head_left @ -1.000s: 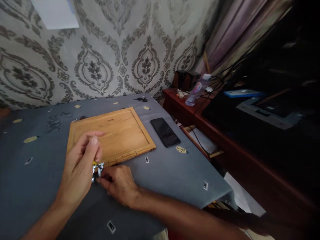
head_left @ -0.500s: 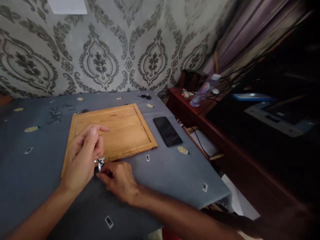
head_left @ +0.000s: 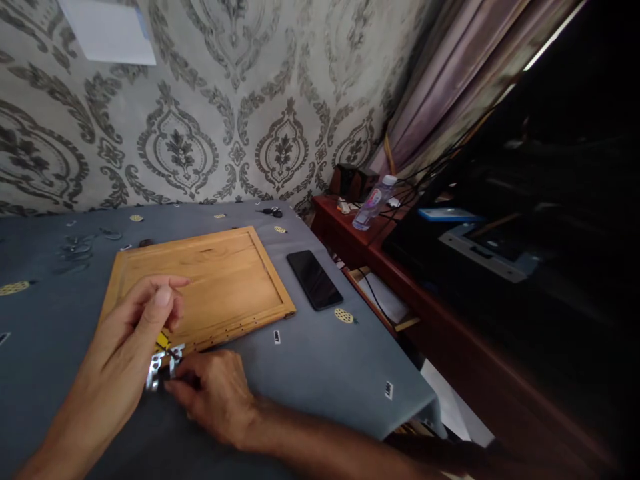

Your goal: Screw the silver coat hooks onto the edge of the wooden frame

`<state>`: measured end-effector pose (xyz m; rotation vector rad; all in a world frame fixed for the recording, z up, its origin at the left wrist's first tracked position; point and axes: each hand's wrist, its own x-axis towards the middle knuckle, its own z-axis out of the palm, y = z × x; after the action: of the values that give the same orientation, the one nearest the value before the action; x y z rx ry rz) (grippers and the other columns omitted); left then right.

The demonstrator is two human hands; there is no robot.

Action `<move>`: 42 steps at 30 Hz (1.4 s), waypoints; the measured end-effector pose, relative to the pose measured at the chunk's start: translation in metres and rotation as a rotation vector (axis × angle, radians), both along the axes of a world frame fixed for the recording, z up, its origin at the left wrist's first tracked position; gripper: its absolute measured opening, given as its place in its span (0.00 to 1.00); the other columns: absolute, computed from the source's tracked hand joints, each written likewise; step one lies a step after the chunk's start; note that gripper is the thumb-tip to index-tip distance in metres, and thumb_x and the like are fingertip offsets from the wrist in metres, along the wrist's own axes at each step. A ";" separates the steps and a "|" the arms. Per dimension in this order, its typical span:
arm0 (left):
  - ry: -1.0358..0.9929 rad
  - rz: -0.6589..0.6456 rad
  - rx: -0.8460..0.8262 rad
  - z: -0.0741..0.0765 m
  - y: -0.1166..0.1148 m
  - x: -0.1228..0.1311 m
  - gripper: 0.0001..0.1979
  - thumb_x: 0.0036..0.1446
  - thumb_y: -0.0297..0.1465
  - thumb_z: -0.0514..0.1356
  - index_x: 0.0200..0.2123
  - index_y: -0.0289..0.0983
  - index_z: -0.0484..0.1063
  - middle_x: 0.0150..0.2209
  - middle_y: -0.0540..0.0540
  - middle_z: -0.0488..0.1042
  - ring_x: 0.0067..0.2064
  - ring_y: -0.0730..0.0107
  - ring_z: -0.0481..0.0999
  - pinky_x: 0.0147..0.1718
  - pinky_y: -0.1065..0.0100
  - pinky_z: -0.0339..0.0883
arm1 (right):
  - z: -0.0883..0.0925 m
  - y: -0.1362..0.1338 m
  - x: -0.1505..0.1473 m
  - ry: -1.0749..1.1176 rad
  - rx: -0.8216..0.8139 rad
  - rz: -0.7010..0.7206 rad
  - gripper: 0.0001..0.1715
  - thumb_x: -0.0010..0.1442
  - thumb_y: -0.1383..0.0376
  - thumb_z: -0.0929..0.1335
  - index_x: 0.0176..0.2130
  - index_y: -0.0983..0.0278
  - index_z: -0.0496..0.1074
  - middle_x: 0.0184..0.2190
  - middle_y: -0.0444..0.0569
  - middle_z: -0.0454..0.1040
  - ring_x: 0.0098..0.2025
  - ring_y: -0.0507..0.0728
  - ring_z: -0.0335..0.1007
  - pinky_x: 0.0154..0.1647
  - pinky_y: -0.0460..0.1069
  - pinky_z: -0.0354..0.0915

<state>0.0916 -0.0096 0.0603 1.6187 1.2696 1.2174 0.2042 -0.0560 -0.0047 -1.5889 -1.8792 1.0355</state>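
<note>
Grey-and-cream damask wallpaper [head_left: 225,100] covers the wall in front of me, with a white sheet of paper [head_left: 107,33] stuck high on it. A grey cloth [head_left: 325,360] covers my table. To my right, mauve curtains [head_left: 440,73] hang above a dark red wooden sideboard [head_left: 360,243] in dim light.

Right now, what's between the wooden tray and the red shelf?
A black phone lies flat on the grey cloth, between the tray and the shelf. The head view shows it.
</note>
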 end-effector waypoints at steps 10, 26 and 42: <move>-0.348 -0.043 -0.135 0.009 -0.007 0.014 0.19 0.58 0.50 0.64 0.33 0.39 0.75 0.18 0.56 0.55 0.22 0.78 0.54 0.21 0.73 0.50 | 0.001 0.000 -0.001 -0.002 0.002 -0.015 0.11 0.62 0.61 0.72 0.42 0.65 0.83 0.35 0.51 0.85 0.37 0.57 0.81 0.37 0.48 0.64; -0.418 -0.286 -0.115 0.003 0.008 0.009 0.19 0.63 0.48 0.59 0.34 0.37 0.72 0.15 0.60 0.48 0.17 0.78 0.44 0.17 0.71 0.41 | -0.017 0.004 -0.002 0.079 0.078 -0.036 0.06 0.62 0.64 0.72 0.35 0.62 0.81 0.30 0.46 0.83 0.29 0.53 0.76 0.30 0.46 0.59; -0.395 -0.252 -0.106 0.011 0.003 0.007 0.18 0.63 0.47 0.59 0.33 0.38 0.71 0.15 0.60 0.48 0.17 0.79 0.45 0.17 0.70 0.40 | -0.019 0.004 -0.001 0.085 0.103 -0.025 0.09 0.62 0.62 0.70 0.32 0.61 0.79 0.27 0.45 0.81 0.28 0.53 0.74 0.30 0.48 0.60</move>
<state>0.0989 -0.0064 0.0713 1.3320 0.8403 1.2132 0.2035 -0.0521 -0.0237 -1.4831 -1.8215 0.9638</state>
